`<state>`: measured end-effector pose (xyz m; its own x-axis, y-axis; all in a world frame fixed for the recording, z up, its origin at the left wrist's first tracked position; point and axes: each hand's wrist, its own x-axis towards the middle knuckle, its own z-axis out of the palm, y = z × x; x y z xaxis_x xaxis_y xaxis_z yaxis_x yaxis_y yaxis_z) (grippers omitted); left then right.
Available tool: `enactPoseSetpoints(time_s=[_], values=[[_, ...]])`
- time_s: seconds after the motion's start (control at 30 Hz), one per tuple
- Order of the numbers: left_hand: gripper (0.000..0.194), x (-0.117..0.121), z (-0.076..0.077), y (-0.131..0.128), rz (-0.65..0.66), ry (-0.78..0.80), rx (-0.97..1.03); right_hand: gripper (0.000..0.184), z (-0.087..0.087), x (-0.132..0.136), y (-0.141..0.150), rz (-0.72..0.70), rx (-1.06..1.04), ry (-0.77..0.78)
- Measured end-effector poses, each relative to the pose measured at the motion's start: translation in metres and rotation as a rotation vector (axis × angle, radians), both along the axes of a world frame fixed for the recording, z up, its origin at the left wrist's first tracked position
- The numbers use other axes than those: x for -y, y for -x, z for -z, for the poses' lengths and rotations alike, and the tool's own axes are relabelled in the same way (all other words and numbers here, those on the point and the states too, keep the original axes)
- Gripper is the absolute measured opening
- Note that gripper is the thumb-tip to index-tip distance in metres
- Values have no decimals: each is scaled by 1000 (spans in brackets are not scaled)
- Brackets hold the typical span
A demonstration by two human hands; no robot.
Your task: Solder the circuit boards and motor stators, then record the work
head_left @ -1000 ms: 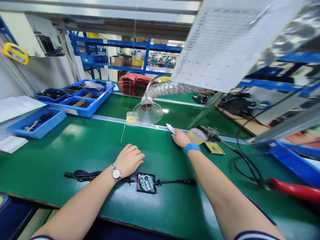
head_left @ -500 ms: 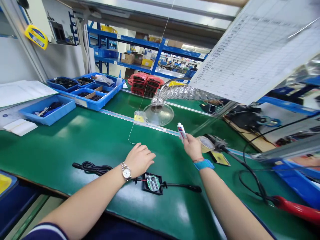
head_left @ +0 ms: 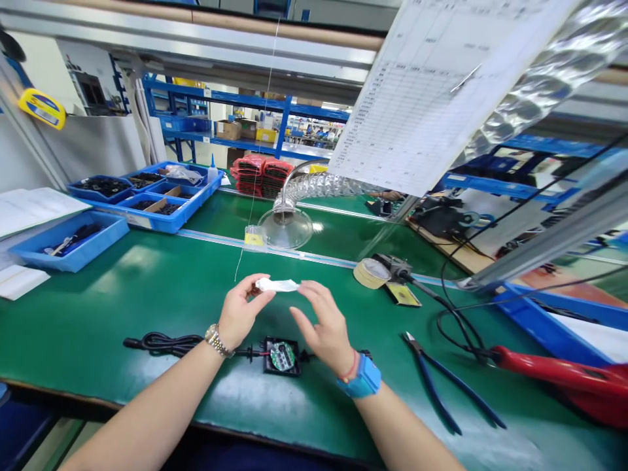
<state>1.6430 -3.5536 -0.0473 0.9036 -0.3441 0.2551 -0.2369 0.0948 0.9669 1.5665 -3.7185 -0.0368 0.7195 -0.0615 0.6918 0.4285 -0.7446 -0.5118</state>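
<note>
A small white squeeze tube (head_left: 279, 285) lies level above the mat. My left hand (head_left: 239, 309) pinches its left end between thumb and fingers. My right hand (head_left: 324, 324) is at the tube's other end, thumb and fingers apart; whether a fingertip touches the tube I cannot tell. Below and between the hands, an open black case (head_left: 298, 367) holds a round green circuit board (head_left: 282, 357). A coiled black cable (head_left: 169, 343) runs to the case from the left; my right hand partly hides the lead on the other side.
Blue-handled pliers (head_left: 432, 366) and a red-handled tool (head_left: 544, 369) lie at the right. Behind them sit a round tin (head_left: 373, 271) and a tool stand (head_left: 400, 267). A clear fume hood (head_left: 289, 229) stands mid-table. Blue parts trays (head_left: 179, 221) are at the left.
The tube has come from the right side to the middle and passed from my right hand to my left. My left hand has lifted off the mat. The view has turned right, showing the pliers.
</note>
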Motion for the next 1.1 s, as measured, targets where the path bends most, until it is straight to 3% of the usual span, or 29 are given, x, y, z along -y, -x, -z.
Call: enactPoseSetpoints(time_s=[0.03, 0.1, 0.17, 0.23, 0.33, 0.4, 0.53, 0.63, 0.73, 0.87, 1.1], values=[[34, -1, -1, 1, -14, -23, 53, 16, -3, -1, 2, -4, -59, -138], [31, -1, -3, 4, -3, -87, 207, 35, -2, -7, 3, -141, -315, -519], [27, 0, -4, 10, 70, -156, 410, 51, 7, -15, 1, -343, -621, -953], [23, 4, -3, 15, 178, -210, 611, 54, 18, -23, -1, -425, -776, -1314], [24, 9, 2, 19, 273, -285, 775, 49, 26, -30, -1, -386, -767, -1572], [24, 12, 4, 19, 299, -331, 811, 47, 25, -32, 1, -394, -739, -1598], [22, 10, 4, 18, 324, -315, 872, 42, 17, -31, 4, -387, -668, -1499], [35, 3, -3, 15, 279, -351, 760, 41, 9, -24, 3, -324, -528, -1417], [41, -7, -10, 10, 345, -641, 527, 46, 4, -12, 7, -233, -458, -1435], [37, -16, -13, 7, 626, -1089, 442, 47, 6, 2, 24, -67, -482, -1513], [32, -18, -12, 14, 698, -1189, 473, 44, 22, 1, 35, -10, -454, -1539]])
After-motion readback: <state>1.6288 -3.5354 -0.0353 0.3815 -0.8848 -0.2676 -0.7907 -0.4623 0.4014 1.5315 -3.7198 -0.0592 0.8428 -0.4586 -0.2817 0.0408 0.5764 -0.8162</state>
